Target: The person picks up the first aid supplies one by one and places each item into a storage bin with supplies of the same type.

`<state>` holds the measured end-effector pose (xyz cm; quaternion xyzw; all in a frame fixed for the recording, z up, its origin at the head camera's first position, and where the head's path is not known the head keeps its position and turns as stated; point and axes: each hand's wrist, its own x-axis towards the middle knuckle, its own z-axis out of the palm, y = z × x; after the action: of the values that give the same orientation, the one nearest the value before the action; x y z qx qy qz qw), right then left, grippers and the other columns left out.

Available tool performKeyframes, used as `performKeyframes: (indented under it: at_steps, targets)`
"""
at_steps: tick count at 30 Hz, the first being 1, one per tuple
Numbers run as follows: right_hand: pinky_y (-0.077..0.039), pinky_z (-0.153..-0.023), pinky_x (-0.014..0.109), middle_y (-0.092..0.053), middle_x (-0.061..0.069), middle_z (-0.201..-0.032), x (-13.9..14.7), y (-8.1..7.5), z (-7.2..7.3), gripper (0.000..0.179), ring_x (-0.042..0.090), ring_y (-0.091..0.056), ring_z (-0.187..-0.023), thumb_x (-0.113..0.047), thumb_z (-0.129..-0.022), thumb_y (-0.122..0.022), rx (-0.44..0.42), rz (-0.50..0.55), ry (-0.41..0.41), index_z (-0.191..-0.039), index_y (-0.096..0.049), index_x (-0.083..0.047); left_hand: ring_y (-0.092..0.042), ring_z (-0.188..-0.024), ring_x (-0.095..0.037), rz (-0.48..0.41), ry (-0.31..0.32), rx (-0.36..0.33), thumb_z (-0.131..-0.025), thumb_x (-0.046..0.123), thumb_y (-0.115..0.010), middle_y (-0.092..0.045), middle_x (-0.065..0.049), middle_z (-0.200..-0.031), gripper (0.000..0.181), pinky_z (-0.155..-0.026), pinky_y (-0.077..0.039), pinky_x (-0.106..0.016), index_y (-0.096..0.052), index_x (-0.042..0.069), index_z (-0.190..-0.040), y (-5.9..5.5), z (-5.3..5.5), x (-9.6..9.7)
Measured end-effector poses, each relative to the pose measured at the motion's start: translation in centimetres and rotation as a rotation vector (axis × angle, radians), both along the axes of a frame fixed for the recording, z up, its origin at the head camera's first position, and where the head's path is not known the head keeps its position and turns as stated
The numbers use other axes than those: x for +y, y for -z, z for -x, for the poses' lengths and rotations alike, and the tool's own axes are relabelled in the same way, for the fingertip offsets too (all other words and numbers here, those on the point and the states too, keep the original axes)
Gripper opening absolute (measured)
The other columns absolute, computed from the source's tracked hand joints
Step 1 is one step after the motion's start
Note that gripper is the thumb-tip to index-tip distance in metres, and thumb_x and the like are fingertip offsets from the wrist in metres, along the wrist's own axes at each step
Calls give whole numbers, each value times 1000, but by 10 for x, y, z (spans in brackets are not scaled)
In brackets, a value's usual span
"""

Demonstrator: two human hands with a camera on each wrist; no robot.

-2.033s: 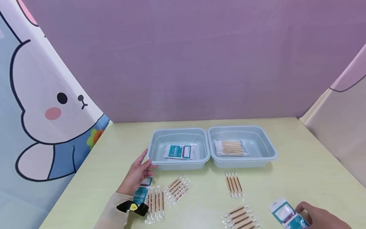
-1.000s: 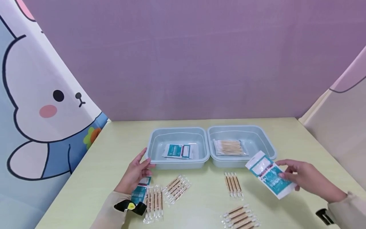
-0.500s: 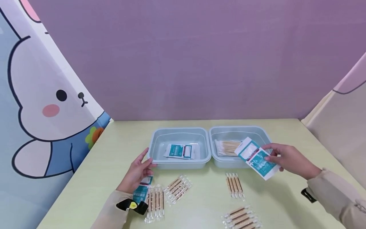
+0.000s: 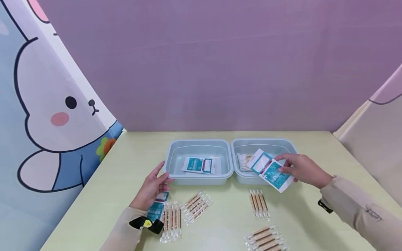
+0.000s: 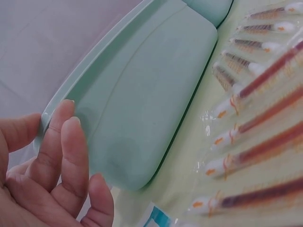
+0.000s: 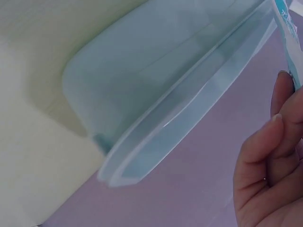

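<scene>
- Pinching a teal-and-white packet, the right hand has its thumb and fingertips on one long edge.
- Held packet is tilted, over the near side of the right bin, covering part of a swab pack inside (can't tell if it touches the rim).
- Left hand grips the near left corner of the left bin, thumb at the rim, other fingers bent by the outer wall.
- Second packet lies flat in the left bin.
- Bins stand side by side on a pale table.
- Third packet is on the table, partly hidden by the left hand and a black strap on that wrist.
- Two clear-wrapped brown swab strips, one just beside the third packet, the other near the left bin.
- Two more on the right: one near the right bin, one at the bottom edge, cut off.
- Behind: purple cloth; rabbit-print cloth at left.
</scene>
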<state>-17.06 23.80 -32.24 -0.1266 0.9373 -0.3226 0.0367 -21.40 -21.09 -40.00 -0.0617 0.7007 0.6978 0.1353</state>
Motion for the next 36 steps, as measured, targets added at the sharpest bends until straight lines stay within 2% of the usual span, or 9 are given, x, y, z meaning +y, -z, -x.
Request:
performKeyframes:
  at_steps: [5,13,19,29,33,36]
  targets:
    - [-48,-48,32,-57,3,-75,-14,-1,10,34,17,-53,-63,-1,-88,-64,-28,5,-32,-121,-58,7,-57,-62,-13,10,-13,-7,-101,19,-49,-71,0,-83,60,-68,-48,-26,-21,18,-154,-2,1,0]
    - [-47,-50,29,-57,2,-76,-39,-9,28,35,14,-52,-61,-2,-87,-67,14,-69,-85,-120,-60,3,-56,-61,-13,-4,-14,-2,-101,18,-49,-71,1,-81,58,-67,-47,-26,-22,18,-153,-2,0,3]
    - [-47,-54,30,-58,3,-79,-54,-16,46,38,15,-52,-60,3,-87,-65,1,-109,-117,-125,-59,2,-55,-60,-12,-8,-9,10,-102,18,-48,-71,0,-82,58,-65,-47,-25,-22,17,-153,-3,1,7]
    - [-46,-57,28,-61,6,-85,-90,-23,72,38,17,-53,-59,3,-88,-64,-9,-149,-166,-126,-60,-3,-55,-58,-11,4,-36,22,-101,18,-50,-71,-1,-81,58,-64,-47,-25,-24,15,-153,-2,0,10]
    - [-47,-58,29,-61,6,-86,-107,-20,83,36,18,-53,-64,1,-89,-64,-6,-147,-182,-124,-62,-5,-55,-56,-11,-4,-47,25,-101,18,-50,-71,-1,-81,58,-62,-48,-24,-25,15,-153,-1,1,10]
    - [-51,-68,33,-65,7,-93,-119,-18,91,33,19,-57,-76,1,-89,-64,-4,-157,-196,-121,-64,-6,-54,-55,-11,-8,-47,26,-101,18,-51,-71,-1,-80,58,-62,-48,-24,-25,15,-152,-1,0,12]
